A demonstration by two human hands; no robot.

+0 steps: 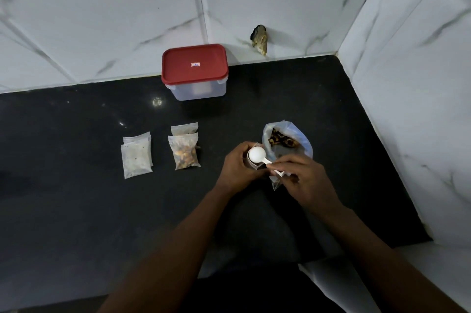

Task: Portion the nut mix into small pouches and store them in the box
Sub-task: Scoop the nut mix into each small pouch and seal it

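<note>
Head view: on the black bench [76,121], the left hand [238,166] curls round a small open pouch [275,183], and the right hand [302,177] pinches the handle of a white scoop [257,154] whose bowl sits over the pouch mouth. The open nut mix bag [289,143] stands just behind the hands. Two filled pouches [184,152] and a stack of pale pouches [137,157] lie to the left, and the red-lidded box [195,71] sits closed against the back wall.

The black counter [76,210] carries a red-lidded box [195,71] far beyond the left hand [238,167], filled pouches [185,153] and flat pale pouches [136,157] to that hand's left, and an open nut bag [302,143] just beyond the right hand [303,181].
</note>
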